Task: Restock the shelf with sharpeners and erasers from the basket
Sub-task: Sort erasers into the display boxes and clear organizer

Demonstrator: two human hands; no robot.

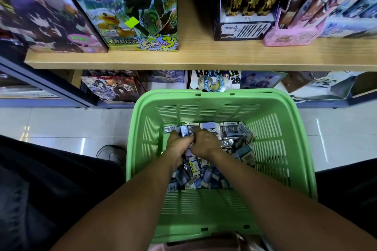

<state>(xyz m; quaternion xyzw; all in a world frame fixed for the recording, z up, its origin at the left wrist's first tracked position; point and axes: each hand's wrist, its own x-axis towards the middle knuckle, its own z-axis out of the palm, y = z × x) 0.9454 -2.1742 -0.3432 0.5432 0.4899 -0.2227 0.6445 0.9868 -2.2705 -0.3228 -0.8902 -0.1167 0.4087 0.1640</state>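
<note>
One basket (289,142), two hands (179,144).

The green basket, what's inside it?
Lots of small packaged erasers and sharpeners fill the green basket. Both hands, left and right, cover the middle ones.
</note>
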